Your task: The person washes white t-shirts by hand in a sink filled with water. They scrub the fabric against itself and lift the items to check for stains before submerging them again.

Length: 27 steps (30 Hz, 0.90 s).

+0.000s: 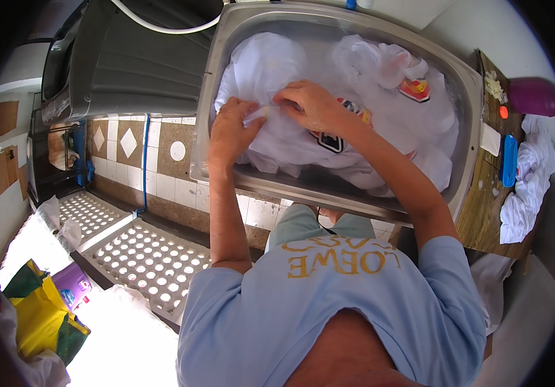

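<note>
White wet shirts with bright printed patches lie in a metal sink (203,151) of cloudy water. At the sink's left end, my left hand (232,126) pinches a raised fold of a white shirt (271,132). My right hand (316,106), a short way to the right, has its fingers curled onto the same fabric; its fingertips are partly hidden. A dark-edged printed patch (330,142) shows beneath my right wrist. Farther right, more bunched white cloth (380,61) sits in the water beside a red and yellow patch (414,89).
A wooden board (474,216) right of the sink carries a blue brush (509,161), a white bar (489,138) and crumpled white cloth (529,184). A purple bottle (535,97) lies beyond. Left stand a dark grey plastic tub (142,58) and a perforated panel (142,258).
</note>
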### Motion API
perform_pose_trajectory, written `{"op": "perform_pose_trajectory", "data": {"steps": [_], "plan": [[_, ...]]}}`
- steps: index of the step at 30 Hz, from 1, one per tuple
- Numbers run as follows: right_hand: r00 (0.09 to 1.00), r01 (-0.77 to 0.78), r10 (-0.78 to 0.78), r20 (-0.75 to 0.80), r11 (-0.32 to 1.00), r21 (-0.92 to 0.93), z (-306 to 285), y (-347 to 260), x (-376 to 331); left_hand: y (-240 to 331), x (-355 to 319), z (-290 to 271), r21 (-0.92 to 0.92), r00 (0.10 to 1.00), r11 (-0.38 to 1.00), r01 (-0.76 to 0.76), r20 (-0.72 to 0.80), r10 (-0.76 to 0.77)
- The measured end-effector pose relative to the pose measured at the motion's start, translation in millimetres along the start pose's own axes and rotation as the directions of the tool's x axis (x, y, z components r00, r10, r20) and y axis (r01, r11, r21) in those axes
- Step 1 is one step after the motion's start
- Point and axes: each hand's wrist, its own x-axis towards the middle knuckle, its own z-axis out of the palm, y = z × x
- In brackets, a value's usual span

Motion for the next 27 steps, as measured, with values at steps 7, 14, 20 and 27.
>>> {"op": "perform_pose_trajectory", "data": {"steps": [7, 14, 20, 27], "plan": [[0.916, -0.193, 0.156, 0.369, 0.979, 0.065, -10.6, -0.2, 19.3, -14.1, -3.8, -7.7, -0.243, 0.994, 0.966, 0.089, 0.09, -0.069], [0.856, -0.466, 0.221, 0.467, 0.721, 0.513, -53.0, -12.2, 6.1, 5.0, -11.8, -14.5, -0.748, 0.965, 0.628, 0.216, 0.263, -0.018], [0.865, -0.438, 0.196, 0.462, 0.743, 0.506, -142.1, -43.1, -9.2, 63.3, -0.3, -21.9, -0.756, 0.953, 0.631, 0.172, 0.291, 0.089], [0.892, -0.448, 0.337, 0.302, 0.758, 0.475, -231.1, -79.8, -46.3, 159.0, 39.0, -41.4, -0.645, 0.929, 0.761, -0.067, 0.238, 0.284]]}}
